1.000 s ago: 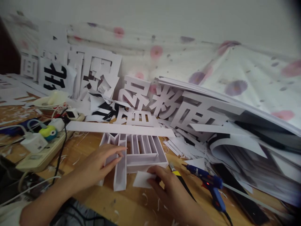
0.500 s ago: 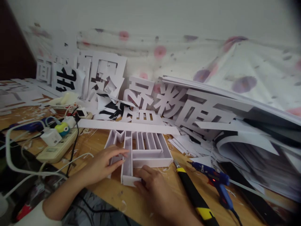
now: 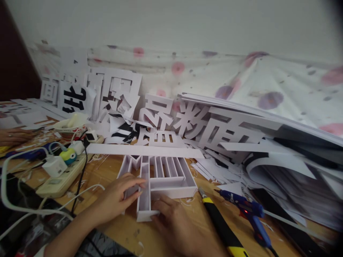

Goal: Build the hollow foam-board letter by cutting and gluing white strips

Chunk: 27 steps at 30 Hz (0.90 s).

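A white foam-board character (image 3: 174, 193) with raised side walls lies on the table in front of me, its open channels facing up. My left hand (image 3: 118, 194) is closed over one wall of the long upright channel, fingers inside the channel and thumb outside. Near the bottom end of that channel, my right hand (image 3: 173, 217) pinches the corner of the short end wall. Its fingertips are partly hidden behind the hand. To the right lie a black and yellow utility knife (image 3: 221, 225) and a blue hot glue gun (image 3: 245, 207) with its red light lit.
A long white strip (image 3: 146, 150) lies just beyond the character. Cut-out characters (image 3: 227, 130) and boards lean against the wall. On the left is a power strip (image 3: 57, 182) with plugs and loose cables. Another person's hand (image 3: 16, 137) shows at the left edge.
The view has tilted up a little, so everything sits lower in the picture. Another person's hand has appeared at the far left. Both my hands keep their places on the character.
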Motion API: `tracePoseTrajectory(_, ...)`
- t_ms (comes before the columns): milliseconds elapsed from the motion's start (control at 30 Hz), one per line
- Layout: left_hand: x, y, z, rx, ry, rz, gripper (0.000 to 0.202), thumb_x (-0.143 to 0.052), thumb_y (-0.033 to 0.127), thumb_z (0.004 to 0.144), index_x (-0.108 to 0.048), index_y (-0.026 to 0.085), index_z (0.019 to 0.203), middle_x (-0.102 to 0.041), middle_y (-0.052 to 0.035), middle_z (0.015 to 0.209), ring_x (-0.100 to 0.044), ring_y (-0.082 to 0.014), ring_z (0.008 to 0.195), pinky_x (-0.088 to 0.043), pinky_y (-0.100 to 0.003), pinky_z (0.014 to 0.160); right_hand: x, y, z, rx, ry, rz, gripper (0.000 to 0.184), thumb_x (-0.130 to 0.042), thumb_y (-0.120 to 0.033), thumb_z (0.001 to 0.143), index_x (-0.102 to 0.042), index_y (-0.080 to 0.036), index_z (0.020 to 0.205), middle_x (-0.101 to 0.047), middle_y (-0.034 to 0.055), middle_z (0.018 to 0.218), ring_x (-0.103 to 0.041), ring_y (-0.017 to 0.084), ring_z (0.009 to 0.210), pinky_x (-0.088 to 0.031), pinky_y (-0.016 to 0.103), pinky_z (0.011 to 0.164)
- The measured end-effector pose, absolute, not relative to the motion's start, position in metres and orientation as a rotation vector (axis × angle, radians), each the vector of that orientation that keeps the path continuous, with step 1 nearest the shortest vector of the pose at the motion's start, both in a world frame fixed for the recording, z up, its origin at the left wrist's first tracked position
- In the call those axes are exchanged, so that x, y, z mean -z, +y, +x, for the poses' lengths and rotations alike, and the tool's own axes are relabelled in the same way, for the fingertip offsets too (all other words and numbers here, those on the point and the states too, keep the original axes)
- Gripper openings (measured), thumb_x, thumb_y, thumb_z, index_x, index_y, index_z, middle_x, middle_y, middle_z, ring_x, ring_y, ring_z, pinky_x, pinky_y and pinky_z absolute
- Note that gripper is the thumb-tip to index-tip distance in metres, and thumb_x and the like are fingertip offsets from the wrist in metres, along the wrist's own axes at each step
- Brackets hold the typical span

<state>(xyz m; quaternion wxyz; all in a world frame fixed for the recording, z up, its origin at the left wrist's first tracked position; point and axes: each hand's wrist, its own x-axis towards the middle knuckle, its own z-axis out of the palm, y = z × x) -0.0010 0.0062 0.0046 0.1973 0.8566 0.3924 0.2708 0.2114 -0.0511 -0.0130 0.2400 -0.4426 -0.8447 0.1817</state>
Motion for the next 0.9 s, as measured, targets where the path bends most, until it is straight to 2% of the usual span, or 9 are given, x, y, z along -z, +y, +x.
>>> tracePoseTrajectory(167,-0.0017,0.0073,-0.0019,-0.757,1.09,2.412,0.028,-0.051,0.026,0.088,-0.059,0.03,0.115,-0.066,-0.0019,0.099,-0.06,-0.0191,0.094,-0.049,-0.035,0.085,0.0149,-0.0487,0.2098,-0.651,-2.15,-1.191,0.018,-0.053,-0.004,0.073,-0.056,-0.021,0.079,-0.06,0.0003,0.082,-0.057,0.014,0.074,-0.043,0.023,0.064)
tracePoseTrajectory(300,-0.002,0.0072,-0.0028,-0.709,1.084,2.423,0.028,-0.05,0.026,0.089,-0.058,0.029,0.115,-0.065,-0.0022,0.098,-0.06,-0.019,0.093,-0.049,-0.035,0.084,0.0115,-0.0464,0.2101,-0.693,-2.101,-1.158,0.018,-0.053,-0.003,0.071,-0.056,-0.02,0.076,-0.058,0.0001,0.08,-0.055,0.013,0.07,-0.039,0.021,0.059)
tracePoseTrajectory(900,-0.0049,0.0058,-0.001,-0.72,1.071,2.43,0.028,-0.05,0.023,0.087,-0.06,0.029,0.113,-0.066,-0.0014,0.097,-0.06,-0.0192,0.094,-0.049,-0.033,0.084,0.0163,-0.0499,0.2106,-0.637,-2.164,-1.209,0.015,-0.051,-0.009,0.078,-0.056,-0.022,0.081,-0.058,0.0005,0.085,-0.055,0.014,0.075,-0.041,0.023,0.064)
